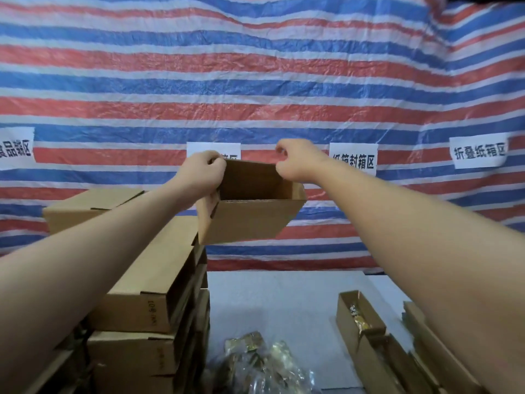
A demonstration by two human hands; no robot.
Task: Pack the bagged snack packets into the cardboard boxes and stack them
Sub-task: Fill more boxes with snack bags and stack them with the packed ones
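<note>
An open, empty-looking cardboard box (250, 217) is held up in the air in front of the striped tarp, its opening facing me. My left hand (203, 173) grips its left wall, fingers curled over the rim. My right hand (295, 160) pinches the far right rim. Below, clear bags of gold snack packets (255, 362) lie on the white table (284, 302). A stack of closed cardboard boxes (150, 302) rises at the left, just under the held box.
An open box holding gold packets (360, 322) stands at the right, with more open boxes (426, 362) beside it under my right forearm. Paper signs (353, 159) hang on the tarp wall behind the table.
</note>
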